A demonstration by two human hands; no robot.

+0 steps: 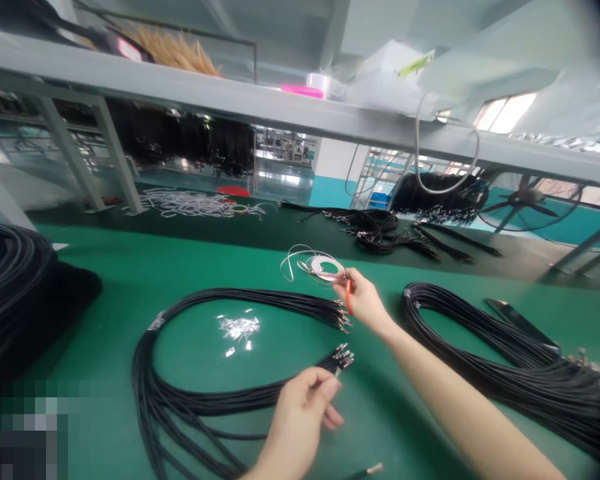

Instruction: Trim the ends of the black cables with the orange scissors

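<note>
A looped bundle of black cables (153,360) lies on the green table, its stripped ends pointing right. My left hand (305,407) is over the lower cable ends, thumb and fingers pinched together near a small pale tip; what it grips is too small to name. Beyond the upper ends, my right hand (361,299) has its fingers closed around something orange (349,297), beside a coil of white wire (327,267). Small clear and white pieces (239,327) lie scattered inside the cable loop.
Another black cable bundle (460,320) lies at the right, a large dark coil (25,293) at the left. White strands (185,202) and more black cables (375,230) lie farther back. A grey shelf beam (280,107) crosses above. One cable end (375,469) shows at the bottom edge.
</note>
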